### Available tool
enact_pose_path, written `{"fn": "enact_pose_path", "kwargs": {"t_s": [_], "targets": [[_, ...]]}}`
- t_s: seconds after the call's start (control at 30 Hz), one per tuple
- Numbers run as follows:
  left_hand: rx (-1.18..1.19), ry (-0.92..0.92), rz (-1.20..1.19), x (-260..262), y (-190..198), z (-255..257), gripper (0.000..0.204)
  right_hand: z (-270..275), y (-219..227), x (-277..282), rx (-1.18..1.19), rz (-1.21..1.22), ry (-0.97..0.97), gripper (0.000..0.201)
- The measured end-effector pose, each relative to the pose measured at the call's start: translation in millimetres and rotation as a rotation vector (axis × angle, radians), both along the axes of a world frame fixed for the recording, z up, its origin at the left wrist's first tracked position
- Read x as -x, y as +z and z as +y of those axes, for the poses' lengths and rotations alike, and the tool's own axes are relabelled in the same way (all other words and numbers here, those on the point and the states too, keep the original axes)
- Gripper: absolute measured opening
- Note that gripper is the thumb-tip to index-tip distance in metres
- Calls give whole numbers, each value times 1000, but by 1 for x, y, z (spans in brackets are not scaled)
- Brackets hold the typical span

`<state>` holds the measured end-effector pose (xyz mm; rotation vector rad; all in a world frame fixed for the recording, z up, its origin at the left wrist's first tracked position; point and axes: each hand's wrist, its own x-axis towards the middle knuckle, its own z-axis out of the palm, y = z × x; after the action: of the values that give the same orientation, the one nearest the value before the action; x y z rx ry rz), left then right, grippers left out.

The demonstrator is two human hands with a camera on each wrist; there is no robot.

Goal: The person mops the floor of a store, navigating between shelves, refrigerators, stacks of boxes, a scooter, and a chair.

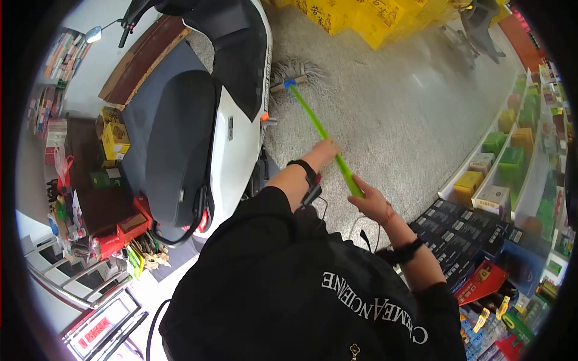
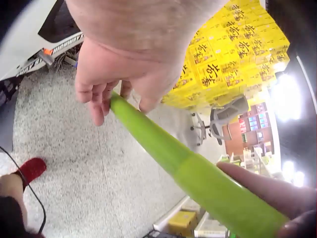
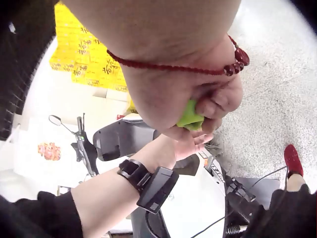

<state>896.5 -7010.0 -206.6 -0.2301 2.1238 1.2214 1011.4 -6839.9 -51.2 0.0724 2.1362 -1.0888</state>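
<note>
A mop with a green handle (image 1: 310,115) slants from the hands up to its blue joint, and its grey string head (image 1: 301,72) lies on the floor beside the scooter. My left hand (image 1: 325,151) holds the handle partway along; in the left wrist view that hand (image 2: 126,74) has its fingers curled round the green pole (image 2: 163,148). My right hand (image 1: 372,203) grips the handle's upper end, nearer my body. In the right wrist view the fingers of this hand (image 3: 183,99) wrap the green end (image 3: 190,116).
A white scooter (image 1: 232,156) with a black seat stands at the left, close to the mop head. Yellow packages (image 1: 361,18) are stacked at the far side. Shelves with boxes (image 1: 510,159) and dark stacked boxes (image 1: 457,231) line the right. A thin cable runs near a red shoe (image 2: 33,171).
</note>
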Motion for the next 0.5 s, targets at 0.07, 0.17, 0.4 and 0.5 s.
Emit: {"fn": "enact_pose_path", "kwargs": {"t_s": [0.07, 0.17, 0.4, 0.5], "targets": [[14, 39, -56, 48, 2, -18, 61, -23, -12, 48, 21, 99, 37, 63], [97, 54, -64, 96, 8, -35, 55, -43, -6, 98, 2, 65, 71, 61], [-79, 75, -103, 104, -15, -21, 38, -25, -1, 94, -113, 113, 116, 59], [-197, 65, -236, 79, -38, 11, 36, 10, 12, 63, -143, 53, 89, 61]]}}
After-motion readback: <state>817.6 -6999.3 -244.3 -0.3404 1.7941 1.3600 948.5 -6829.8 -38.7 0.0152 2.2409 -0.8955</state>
